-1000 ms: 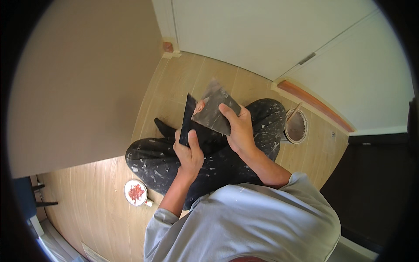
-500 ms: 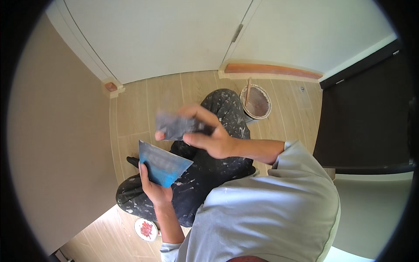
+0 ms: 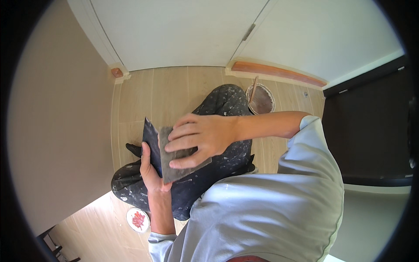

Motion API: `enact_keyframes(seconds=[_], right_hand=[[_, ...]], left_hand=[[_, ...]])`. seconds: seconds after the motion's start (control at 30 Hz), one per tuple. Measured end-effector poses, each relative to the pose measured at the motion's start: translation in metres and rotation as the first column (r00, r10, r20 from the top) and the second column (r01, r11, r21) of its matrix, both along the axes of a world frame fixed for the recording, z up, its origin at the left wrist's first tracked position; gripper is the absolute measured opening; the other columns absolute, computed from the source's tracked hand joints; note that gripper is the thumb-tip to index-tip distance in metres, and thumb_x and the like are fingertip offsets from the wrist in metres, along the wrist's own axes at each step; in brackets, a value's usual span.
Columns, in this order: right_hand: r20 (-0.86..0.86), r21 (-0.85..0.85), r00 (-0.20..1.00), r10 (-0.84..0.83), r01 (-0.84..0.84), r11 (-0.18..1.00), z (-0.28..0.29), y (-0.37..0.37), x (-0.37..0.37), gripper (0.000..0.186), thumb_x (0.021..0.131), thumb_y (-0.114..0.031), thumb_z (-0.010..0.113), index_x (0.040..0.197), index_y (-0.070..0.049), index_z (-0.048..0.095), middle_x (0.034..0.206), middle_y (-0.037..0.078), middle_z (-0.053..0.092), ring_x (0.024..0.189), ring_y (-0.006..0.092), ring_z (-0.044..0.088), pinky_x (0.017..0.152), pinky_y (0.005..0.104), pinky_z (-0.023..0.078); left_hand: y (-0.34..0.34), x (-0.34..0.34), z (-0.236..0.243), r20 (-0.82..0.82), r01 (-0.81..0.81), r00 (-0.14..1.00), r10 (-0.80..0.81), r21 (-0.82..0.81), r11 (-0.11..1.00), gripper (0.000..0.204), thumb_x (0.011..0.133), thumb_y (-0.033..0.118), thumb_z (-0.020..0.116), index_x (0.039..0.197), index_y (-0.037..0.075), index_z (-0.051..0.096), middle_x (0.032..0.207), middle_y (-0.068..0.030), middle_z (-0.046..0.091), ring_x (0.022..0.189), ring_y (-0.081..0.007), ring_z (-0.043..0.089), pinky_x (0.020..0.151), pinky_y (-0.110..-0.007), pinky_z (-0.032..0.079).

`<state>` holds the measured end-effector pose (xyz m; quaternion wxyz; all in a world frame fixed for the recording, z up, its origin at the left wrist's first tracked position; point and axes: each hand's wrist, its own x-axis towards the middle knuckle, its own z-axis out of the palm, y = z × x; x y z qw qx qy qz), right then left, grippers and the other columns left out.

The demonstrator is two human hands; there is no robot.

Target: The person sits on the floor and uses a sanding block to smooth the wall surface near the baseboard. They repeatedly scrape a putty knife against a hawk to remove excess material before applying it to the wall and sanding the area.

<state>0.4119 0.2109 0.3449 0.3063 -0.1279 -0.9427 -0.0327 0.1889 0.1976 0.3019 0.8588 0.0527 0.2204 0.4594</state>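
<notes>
Above my lap, my left hand (image 3: 151, 170) holds a thin dark putty spreader (image 3: 150, 133) with a pointed upper corner, tilted so its face turns to the right. My right hand (image 3: 205, 135) comes across from the right and grips a flat, grey, rectangular piece (image 3: 169, 170) with a dulled surface; its exact kind is unclear. My fingers lie bent over its top side. This grey piece overlaps the right side of the spreader and hides part of it. Whether the two touch cannot be made out.
Beyond my paint-spattered knee stands a bucket (image 3: 273, 103) of brownish paste with a stick (image 3: 254, 87) in it. A white round lid (image 3: 129, 218) with red smears lies lower left. Taped reddish strips (image 3: 279, 73) run along the white door's foot. A dark cabinet (image 3: 366, 131) stands right.
My right hand has come down and turned palm-down, bringing the grey piece to the spreader. The spreader has tilted, so its blue face no longer shows.
</notes>
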Motion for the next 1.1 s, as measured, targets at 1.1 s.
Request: enact_keyframes(seconds=[1.1], right_hand=[[0.634, -0.003, 0.769, -0.085, 0.112, 0.994, 0.111, 0.052, -0.01, 0.045, 0.081, -0.01, 0.059, 0.125, -0.017, 0.062, 0.125, 0.007, 0.056, 0.117, 0.0275, 0.052, 0.1, 0.0449, 0.043]], left_hand=[[0.018, -0.028, 0.025, -0.528, -0.12, 0.784, 0.326, 0.386, 0.915, 0.036, 0.098, 0.03, 0.064, 0.099, -0.005, 0.067, 0.084, -0.0019, 0.064, 0.075, -0.0071, 0.054, 0.067, -0.025, 0.046]])
